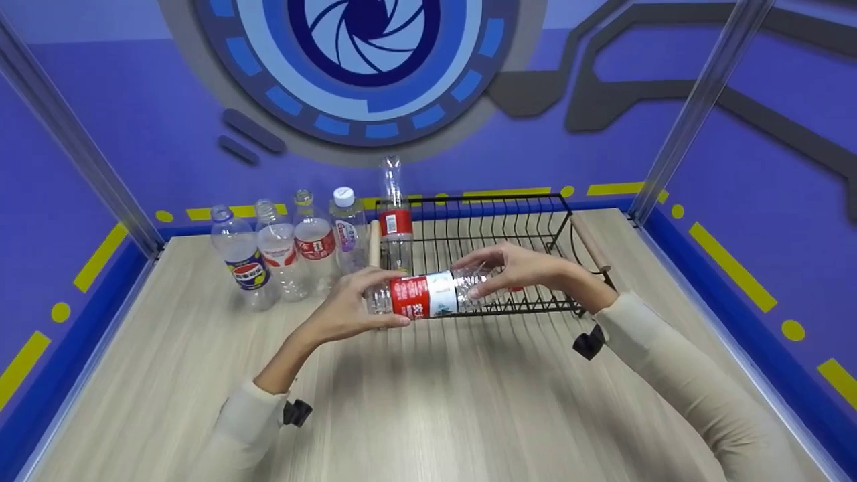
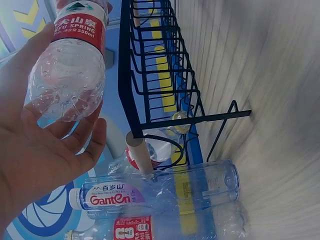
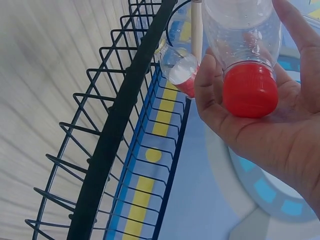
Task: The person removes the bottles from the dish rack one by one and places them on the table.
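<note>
Both hands hold a clear plastic water bottle (image 1: 428, 296) sideways, over the front of the black wire rack (image 1: 482, 309). My left hand (image 1: 348, 304) grips its base end, thumb and fingers on opposite sides. At the neck end, my right hand (image 1: 519, 271) has its fingers and thumb around the bottle, near the red cap (image 3: 250, 90). The red and white label (image 2: 80, 25) shows between the hands. In the rack's left end, another clear bottle with a red label (image 1: 396, 222) stands neck down.
Left of the rack, several clear bottles stand in a row on the wooden table (image 1: 428, 415): one with a blue label (image 1: 248, 271), two with red and white labels, and one with a white cap (image 1: 344, 196). Wooden handles (image 1: 589, 242) top the rack's ends. Blue walls enclose the table.
</note>
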`<state>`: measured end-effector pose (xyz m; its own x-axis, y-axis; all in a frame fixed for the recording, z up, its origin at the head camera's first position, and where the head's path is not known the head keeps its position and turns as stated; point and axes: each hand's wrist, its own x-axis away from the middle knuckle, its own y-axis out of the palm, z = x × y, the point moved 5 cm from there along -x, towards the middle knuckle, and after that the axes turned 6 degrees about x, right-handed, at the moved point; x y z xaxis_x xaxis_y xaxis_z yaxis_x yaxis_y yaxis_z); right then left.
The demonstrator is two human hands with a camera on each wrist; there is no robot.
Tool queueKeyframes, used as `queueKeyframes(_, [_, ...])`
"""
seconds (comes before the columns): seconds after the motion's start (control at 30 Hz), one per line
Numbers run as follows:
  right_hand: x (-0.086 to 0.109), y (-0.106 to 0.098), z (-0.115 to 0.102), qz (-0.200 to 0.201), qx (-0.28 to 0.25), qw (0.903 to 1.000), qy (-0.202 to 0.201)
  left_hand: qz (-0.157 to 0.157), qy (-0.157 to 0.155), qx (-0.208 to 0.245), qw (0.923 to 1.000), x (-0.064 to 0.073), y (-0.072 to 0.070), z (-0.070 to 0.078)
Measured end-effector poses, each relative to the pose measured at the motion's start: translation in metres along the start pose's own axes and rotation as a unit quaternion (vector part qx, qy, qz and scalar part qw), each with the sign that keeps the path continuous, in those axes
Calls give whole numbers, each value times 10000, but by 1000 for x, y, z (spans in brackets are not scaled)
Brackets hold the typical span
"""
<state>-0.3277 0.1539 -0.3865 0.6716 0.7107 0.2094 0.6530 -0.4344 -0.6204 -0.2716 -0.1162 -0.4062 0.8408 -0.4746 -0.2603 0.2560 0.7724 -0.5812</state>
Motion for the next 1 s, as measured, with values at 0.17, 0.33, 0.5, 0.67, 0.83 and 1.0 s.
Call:
queueKeyframes(0.17, [-5,-2,2,75,44,9999,-95,172,44,-552,9983,-5,2,2])
queueKeyframes(0.33, [-6,-6,4,166,151,9996,-178,242,117,-792,9965,-9,4,4])
queueKeyframes(0.5, [-7,-9,6,201,121,9993,-290,311,401,-879,9948,-15,1,4])
queueKeyframes(0.67, [-6,-15,7,204,34,9988,-448,274,453,-767,9956,-25,-7,1])
queueKeyframes(0.83, [2,-23,14,239,-89,9980,-583,172,442,-646,9968,-27,-15,-3])
queueKeyframes(1.0, [21,-44,32,529,-452,9968,-399,414,248,-557,9973,-23,-28,-10])
